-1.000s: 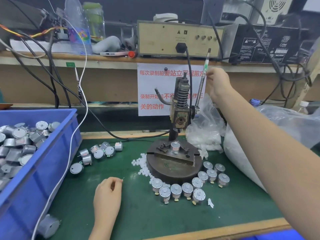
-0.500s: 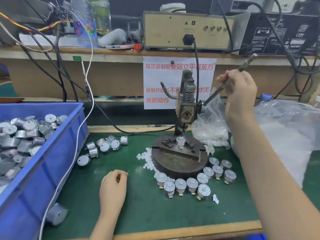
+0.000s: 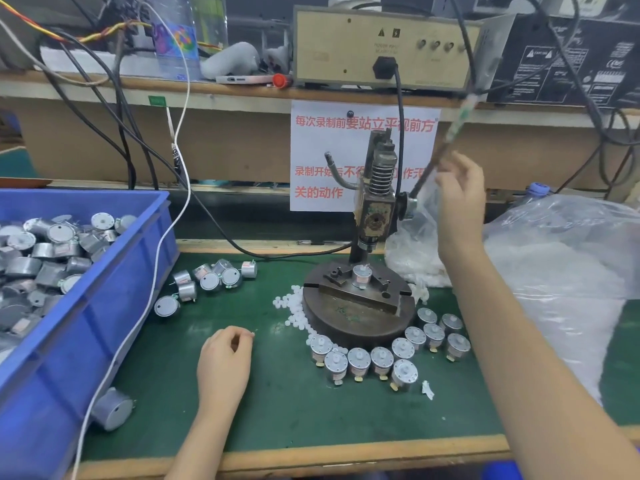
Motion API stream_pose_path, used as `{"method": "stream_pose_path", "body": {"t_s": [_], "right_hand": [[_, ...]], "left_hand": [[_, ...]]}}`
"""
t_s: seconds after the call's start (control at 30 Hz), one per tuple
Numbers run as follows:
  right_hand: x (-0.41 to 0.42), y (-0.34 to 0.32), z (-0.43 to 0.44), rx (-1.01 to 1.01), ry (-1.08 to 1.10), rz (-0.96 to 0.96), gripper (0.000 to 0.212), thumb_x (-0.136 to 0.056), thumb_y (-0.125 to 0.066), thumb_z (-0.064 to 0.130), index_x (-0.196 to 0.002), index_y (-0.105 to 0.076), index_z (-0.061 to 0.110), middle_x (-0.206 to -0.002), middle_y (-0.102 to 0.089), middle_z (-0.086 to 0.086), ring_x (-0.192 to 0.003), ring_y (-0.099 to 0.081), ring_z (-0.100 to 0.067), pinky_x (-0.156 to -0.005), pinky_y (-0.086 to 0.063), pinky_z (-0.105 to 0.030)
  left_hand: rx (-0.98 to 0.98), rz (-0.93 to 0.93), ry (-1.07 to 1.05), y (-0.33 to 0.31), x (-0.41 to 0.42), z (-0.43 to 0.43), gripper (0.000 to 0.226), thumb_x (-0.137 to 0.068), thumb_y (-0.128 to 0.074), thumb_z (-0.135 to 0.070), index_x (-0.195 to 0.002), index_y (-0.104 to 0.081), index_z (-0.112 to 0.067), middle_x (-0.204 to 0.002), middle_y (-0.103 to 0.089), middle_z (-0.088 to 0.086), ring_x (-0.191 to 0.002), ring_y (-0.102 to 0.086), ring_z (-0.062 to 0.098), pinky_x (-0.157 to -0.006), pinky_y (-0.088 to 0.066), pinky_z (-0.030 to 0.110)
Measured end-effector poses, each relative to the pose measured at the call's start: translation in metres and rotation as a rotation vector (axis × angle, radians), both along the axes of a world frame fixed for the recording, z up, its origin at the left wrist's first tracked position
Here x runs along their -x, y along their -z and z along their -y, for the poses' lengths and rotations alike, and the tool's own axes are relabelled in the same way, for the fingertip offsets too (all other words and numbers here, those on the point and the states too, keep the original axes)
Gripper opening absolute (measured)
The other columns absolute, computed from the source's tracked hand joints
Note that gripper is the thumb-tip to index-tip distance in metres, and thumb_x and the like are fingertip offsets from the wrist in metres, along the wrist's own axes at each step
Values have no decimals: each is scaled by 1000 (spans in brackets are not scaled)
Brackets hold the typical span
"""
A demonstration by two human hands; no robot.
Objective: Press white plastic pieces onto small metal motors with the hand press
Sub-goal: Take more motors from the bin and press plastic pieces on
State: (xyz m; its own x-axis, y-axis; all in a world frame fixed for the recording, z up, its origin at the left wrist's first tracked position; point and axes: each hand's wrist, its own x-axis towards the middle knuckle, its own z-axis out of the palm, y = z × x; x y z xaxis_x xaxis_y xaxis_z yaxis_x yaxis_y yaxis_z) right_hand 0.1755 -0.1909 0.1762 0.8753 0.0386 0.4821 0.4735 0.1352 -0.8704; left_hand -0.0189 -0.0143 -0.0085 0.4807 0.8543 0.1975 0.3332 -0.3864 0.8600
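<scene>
Head view, green mat [image 3: 284, 410], hand press [image 3: 375, 216], shelf [image 3: 207, 90]

Bare hands, left hand [image 3: 225, 355] and right hand [image 3: 459, 199], on bare slender forearms.

Motors [image 3: 358, 362] — shiny metal; bin [image 3: 104, 323] (plastic) matt.

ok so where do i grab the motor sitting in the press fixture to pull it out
Pinch the motor by the curved sides of its can, coming in from the front. It stands upright, shaft up, and the press ram hangs close above, so reaching straight down looks blocked.
</scene>
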Motion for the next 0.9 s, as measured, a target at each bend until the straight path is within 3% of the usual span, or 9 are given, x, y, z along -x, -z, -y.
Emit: {"method": "stream_pose_path", "body": {"t_s": [0.07, 0.2, 0.27, 0.4, 0.53, 0.67, 0.73, 0.9], "right_hand": [[-9, 20, -5, 278, 34, -113, 39, -94, -44, 15, -132, -43, 9, -131, -53, -4, -106, -49, -10, -95, -42, -34], [-1, 90, -15, 723, 21, -239, 42, -92, -47, 21, -131, -48, 6, -128, -55, -13, -110, -53, -27, -91, -41, -34], [8, 112, -24, 820, 42, -184, 43, -90, -51, 24, -129, -50, 4, -126, -57, -15, -112, -54, -31, -92, -43, -38], [17, 128, -42, 985, 143, 18, 41, -89, -58, 28, -124, -55, 5, -117, -60, -15, -107, -55, -33, -89, -46, -41], [21, 133, -45, 1093, 304, 184, 33, -88, -61, 28, -110, -58, 4, -106, -61, -14, -100, -55, -31, -83, -42, -39], [34, 133, -43, 1197, 297, 302, 33, -89, -61, 32, -111, -57, 8, -109, -59, -9, -106, -50, -29, -95, -34, -39], [48, 135, -42, 1168, 164, 357, 36, -87, -63, 33, -116, -57, 12, -109, -60, -4, -108, -51, -26, -102, -28, -37], [90, 138, -48, 1037, -248, 467, 37, -81, -72, 26, -112, -60, 10, -105, -60, -3, -101, -51, -22, -86, -33, -25]], "left_hand": [[3, 2, -3, 1, 1, 0, 20, -87, -53, -7, -74, -66, -15, -77, -59, -9, -88, -54, 24, -68, -34, 30], [-10, 23, 15, -2, -1, 3, 18, -87, -54, -7, -77, -64, -18, -77, -57, -13, -87, -54, 24, -69, -37, 32], [-33, 16, 48, -3, -1, 5, 16, -87, -55, -7, -91, -64, -20, -87, -59, -8, -91, -52, 21, -78, -41, 32], [-184, -145, 143, -1, 2, 2, 38, -89, -52, -15, -126, -53, -20, -124, -54, -7, -110, -42, 17, -93, -31, 25], [-290, -278, 166, 3, 0, 1, 41, -93, -44, -27, -134, -44, -29, -135, -44, -15, -121, -34, 13, -93, -19, 21], [-352, -351, 161, 8, -3, -1, 42, -95, -40, -33, -137, -41, -29, -132, -44, -12, -121, -34, 13, -94, -20, 24], [-409, -397, 172, 11, -3, 1, 45, -94, -38, -35, -138, -38, -28, -129, -43, -11, -119, -33, 14, -96, -20, 26], [-649, -407, 356, 7, -14, 11, 48, -90, -37, -37, -136, -38, -25, -135, -38, -3, -122, -32, 19, -100, -17, 30]]}}
